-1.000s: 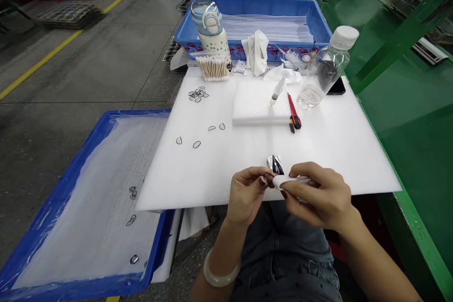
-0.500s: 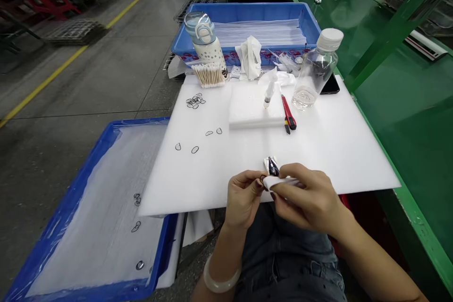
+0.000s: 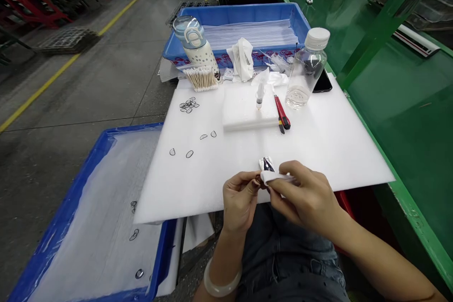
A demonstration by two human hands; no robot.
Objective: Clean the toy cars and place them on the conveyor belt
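Observation:
My left hand (image 3: 239,203) pinches a small dark ring (image 3: 258,179) between thumb and fingertips, above the near edge of the white board (image 3: 212,179). Folded white cloth or tissue (image 3: 271,176) is gripped in my right hand (image 3: 307,198), its end against the ring. Fingers hide part of both. Just beyond them lies a dark, pointed item (image 3: 268,165) on a small white wrapper; its kind is unclear. Several thin black rings (image 3: 188,104) sit in a heap on the board's left, with a few loose rings (image 3: 189,154) nearer.
A white foam block (image 3: 247,111) carries a small syringe (image 3: 260,96). Beside it are a red utility knife (image 3: 282,112) and a clear bottle (image 3: 306,71). Cotton swabs (image 3: 201,79) and a tumbler (image 3: 196,42) stand before a blue bin (image 3: 300,19). A blue-rimmed tray (image 3: 81,170) is lower left.
The camera view has shifted slightly, so the board and its things appear a little further left. Both hands keep their grips, with the cloth still at the ring.

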